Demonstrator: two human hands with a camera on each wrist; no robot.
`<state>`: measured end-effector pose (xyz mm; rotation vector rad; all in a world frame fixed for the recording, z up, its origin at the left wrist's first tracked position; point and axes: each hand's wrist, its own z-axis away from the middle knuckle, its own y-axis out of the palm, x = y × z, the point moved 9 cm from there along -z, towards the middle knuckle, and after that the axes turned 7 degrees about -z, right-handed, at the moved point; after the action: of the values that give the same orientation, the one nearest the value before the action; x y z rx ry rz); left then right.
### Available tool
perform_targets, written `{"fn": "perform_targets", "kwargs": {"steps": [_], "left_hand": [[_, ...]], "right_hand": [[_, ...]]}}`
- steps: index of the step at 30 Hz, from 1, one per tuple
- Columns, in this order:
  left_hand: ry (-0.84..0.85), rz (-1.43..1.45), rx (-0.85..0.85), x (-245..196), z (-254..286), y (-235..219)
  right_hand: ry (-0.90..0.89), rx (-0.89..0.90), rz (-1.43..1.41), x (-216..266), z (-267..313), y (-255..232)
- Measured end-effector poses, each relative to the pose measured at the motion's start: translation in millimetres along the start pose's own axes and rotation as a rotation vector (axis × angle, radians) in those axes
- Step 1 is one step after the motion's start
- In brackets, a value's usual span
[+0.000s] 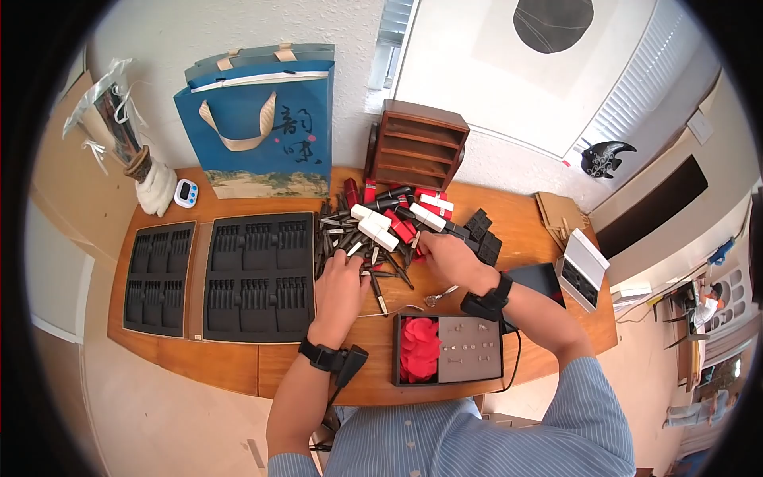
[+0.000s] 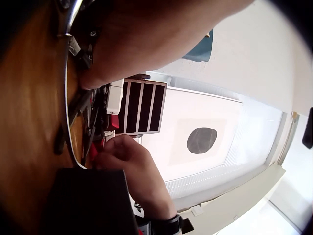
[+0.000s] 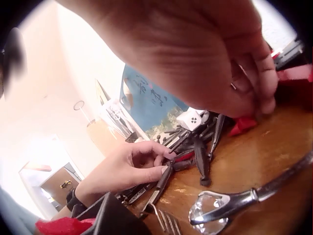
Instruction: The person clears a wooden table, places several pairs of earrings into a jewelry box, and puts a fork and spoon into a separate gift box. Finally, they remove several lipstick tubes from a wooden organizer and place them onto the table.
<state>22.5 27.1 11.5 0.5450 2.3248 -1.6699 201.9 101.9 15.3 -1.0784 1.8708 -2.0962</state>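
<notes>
My left hand (image 1: 342, 286) is at the front left of a heaped pile. In the right wrist view its thumb and curled forefinger pinch the upper end of a slim black pen-like stick (image 3: 161, 186). My right hand (image 1: 453, 258) reaches into the pile's right side, fingers bent down close to a red piece (image 3: 243, 125); I cannot tell what lies between its fingertips. The pile mixes many dark sticks with white boxes (image 1: 375, 232) and red boxes (image 1: 400, 226). A crystal-ended silver utensil (image 3: 210, 210) and a fork (image 3: 168, 220) lie in front.
Slotted black trays (image 1: 258, 318) lie open at left. A blue paper bag (image 1: 262, 171) and a small wooden shelf (image 1: 421, 143) stand behind. Near the front edge sits a box with red petals (image 1: 419, 350) and small silver pieces. Black blocks (image 1: 481, 230) and a white box (image 1: 584, 270) are to the right.
</notes>
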Motion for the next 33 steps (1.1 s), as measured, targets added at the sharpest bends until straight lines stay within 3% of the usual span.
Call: {"fn": "perform_targets", "kwargs": {"steps": [5, 14, 20, 23, 27, 33], "left_hand": [[0.032, 0.048, -0.013, -3.5, -0.7, 4.1], [0.073, -0.01, 0.037, -10.3, -0.9, 10.5], [0.071, 0.064, 0.078, -12.3, -1.3, 6.8], [0.073, 0.15, 0.074, -10.2, 1.1, 9.5], [0.072, 0.177, 0.042, 0.6, 0.2, 16.3], [0.068, 0.147, 0.032, -8.5, 1.3, 5.7]], "right_hand": [[-0.157, 0.072, -0.047, 21.7, 12.8, -7.9], [-0.084, 0.145, 0.154, 9.0, 8.0, 3.5], [-0.094, 0.254, -0.012, 9.9, 19.7, -2.5], [-0.098, 0.127, -0.064, 8.2, 31.1, -19.8], [-0.063, 0.189, -0.051, 5.0, 56.1, -32.4], [-0.018, 0.095, -0.278, 18.9, 102.7, -66.4]]}}
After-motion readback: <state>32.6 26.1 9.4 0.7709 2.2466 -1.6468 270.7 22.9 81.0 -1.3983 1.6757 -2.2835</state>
